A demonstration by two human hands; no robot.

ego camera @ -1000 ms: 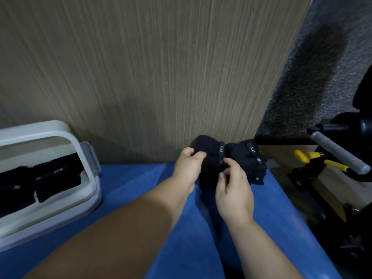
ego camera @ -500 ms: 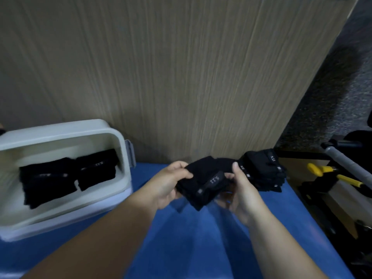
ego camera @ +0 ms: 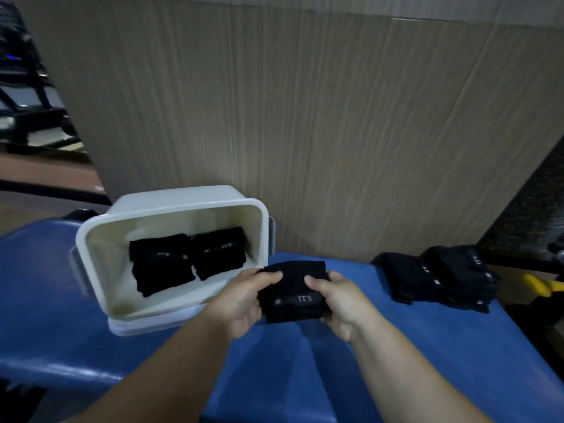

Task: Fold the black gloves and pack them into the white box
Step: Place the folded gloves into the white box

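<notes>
Head view: gripping folded black glove at both ends with left hand and right hand (presumably holding the fold together) beside white box.

A folded black glove, logo strap up, is held beside the open white box, which contains two folded bundles; more gloves lie piled rightward.

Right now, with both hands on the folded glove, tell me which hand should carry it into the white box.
Left, probably. The left hand grips the folded glove on the side nearest the white box, whose opening sits just beside it. The right hand would have to reach across.
</notes>
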